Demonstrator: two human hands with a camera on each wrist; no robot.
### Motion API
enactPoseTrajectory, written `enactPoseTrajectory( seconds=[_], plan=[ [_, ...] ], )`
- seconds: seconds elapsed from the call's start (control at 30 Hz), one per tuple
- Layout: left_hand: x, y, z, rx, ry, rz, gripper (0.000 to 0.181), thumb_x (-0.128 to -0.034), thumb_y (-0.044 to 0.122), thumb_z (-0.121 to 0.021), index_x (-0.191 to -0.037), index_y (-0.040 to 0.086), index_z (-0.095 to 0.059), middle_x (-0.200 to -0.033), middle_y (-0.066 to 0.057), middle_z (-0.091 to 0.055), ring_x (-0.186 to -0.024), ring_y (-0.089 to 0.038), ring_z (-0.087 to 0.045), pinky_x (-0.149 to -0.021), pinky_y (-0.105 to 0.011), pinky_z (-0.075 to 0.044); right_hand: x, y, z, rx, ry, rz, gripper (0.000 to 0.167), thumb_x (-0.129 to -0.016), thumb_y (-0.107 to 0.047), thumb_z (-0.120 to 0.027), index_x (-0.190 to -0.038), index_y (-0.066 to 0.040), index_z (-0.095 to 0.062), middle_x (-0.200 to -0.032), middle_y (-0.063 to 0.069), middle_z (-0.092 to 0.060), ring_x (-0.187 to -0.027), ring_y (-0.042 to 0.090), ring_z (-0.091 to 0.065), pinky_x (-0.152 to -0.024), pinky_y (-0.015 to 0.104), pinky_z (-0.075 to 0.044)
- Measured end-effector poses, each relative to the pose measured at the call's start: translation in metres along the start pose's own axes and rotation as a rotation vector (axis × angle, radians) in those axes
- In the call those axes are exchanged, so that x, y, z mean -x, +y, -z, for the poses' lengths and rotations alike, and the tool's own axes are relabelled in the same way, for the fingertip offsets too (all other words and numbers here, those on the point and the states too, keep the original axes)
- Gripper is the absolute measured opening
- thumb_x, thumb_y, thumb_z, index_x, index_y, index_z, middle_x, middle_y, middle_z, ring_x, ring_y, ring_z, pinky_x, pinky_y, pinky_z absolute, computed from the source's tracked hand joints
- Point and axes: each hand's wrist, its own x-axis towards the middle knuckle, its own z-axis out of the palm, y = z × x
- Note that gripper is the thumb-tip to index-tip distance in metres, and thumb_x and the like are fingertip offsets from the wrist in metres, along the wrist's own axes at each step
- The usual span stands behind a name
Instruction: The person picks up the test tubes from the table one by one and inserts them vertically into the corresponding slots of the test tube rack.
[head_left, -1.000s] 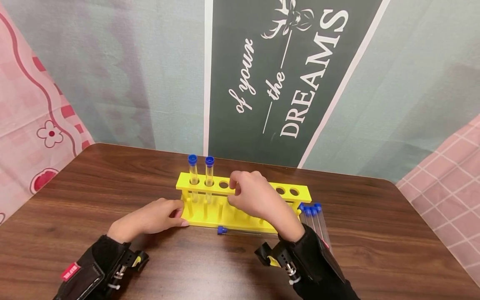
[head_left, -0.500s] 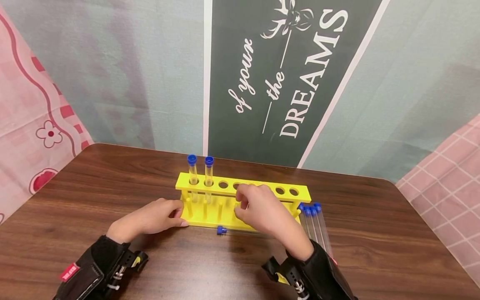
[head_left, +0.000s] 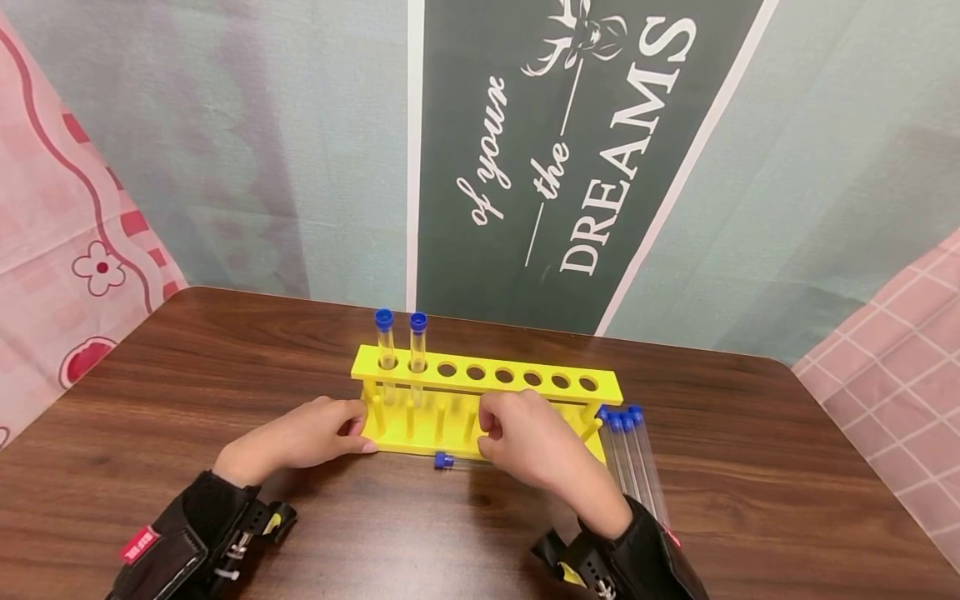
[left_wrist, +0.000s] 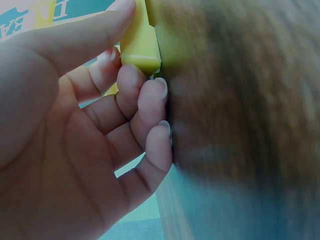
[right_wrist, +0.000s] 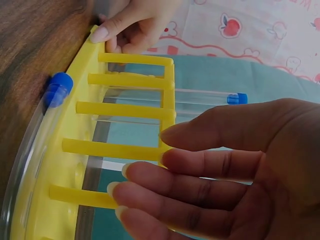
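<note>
A yellow test tube rack stands on the wooden table. My left hand pinches its left end between thumb and fingers; the left wrist view shows the rack's corner in that grasp. Two clear test tubes with blue caps, one at the far left and one beside it, stand upright in the rack. In front of its middle hovers my right hand, fingers loosely bent and holding nothing. A capped test tube lies along the rack's front edge, partly hidden by that hand in the head view.
Several capped test tubes lie side by side on the table at the rack's right end, partly behind the right forearm. A printed cloth backdrop hangs behind the table.
My right hand has come down and toward me from above the rack's holes to the front of its base. The left hand keeps its grip on the rack's end.
</note>
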Motion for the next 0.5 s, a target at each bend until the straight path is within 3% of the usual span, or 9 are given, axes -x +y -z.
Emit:
enactPoseTrajectory(
  seconds=[0.5],
  plan=[
    [-0.0004,0.0001,0.0003,0.004,-0.004,0.004,0.033,-0.0826,0.032,-0.067,-0.068,0.013,-0.044,-0.058,0.006,-0.033,-0.052,-0.008,-0.033,-0.05,-0.022,-0.026,0.0032,0.003,-0.0061,0.004,-0.032,0.019,0.019,-0.076,-0.002,-0.066,-0.064,-0.01,-0.052,-0.054,-0.001,-0.041,-0.052,0.013,-0.039,-0.049,0.025,-0.032]
  ],
)
